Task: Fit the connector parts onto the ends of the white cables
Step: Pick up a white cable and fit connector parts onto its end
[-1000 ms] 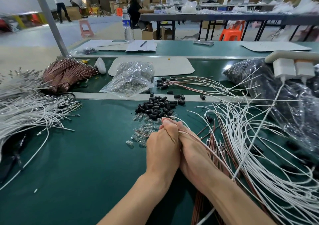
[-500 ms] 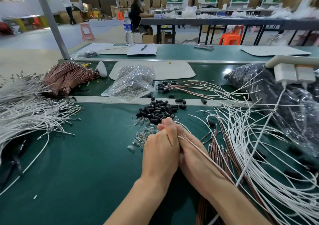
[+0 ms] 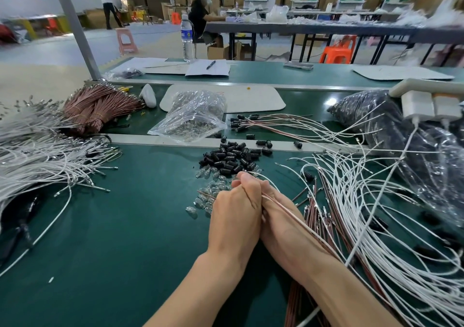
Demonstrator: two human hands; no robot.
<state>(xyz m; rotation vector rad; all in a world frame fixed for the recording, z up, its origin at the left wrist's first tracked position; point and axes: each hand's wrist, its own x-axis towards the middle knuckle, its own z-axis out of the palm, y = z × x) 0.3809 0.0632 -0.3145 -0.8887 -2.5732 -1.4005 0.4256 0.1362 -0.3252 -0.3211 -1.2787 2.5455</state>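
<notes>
Both hands sit together just on the near side of the black connector pile (image 3: pixel 229 158). Left hand (image 3: pixel 236 216) and right hand (image 3: pixel 278 223) are curled tight on 1 thin pale cable (image 3: pixel 288 213), its tip hidden in the fingers. Loose white cables (image 3: pixel 364 201) sprawl right of the pile. Clear bulbs (image 3: pixel 213 188) touch its near edge.

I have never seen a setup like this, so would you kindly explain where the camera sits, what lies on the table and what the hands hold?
There is no machine: a person works bare-handed, and the camera is worn on their head, looking down. The left hand and right hand are pressed together, fingers curled round a thin brown wire that trails toward the lower right; any part being fitted is hidden. On the green table lie a pile of black connector caps, small clear bulbs by the hands, loose white cables at right and a clear bag beyond.
</notes>
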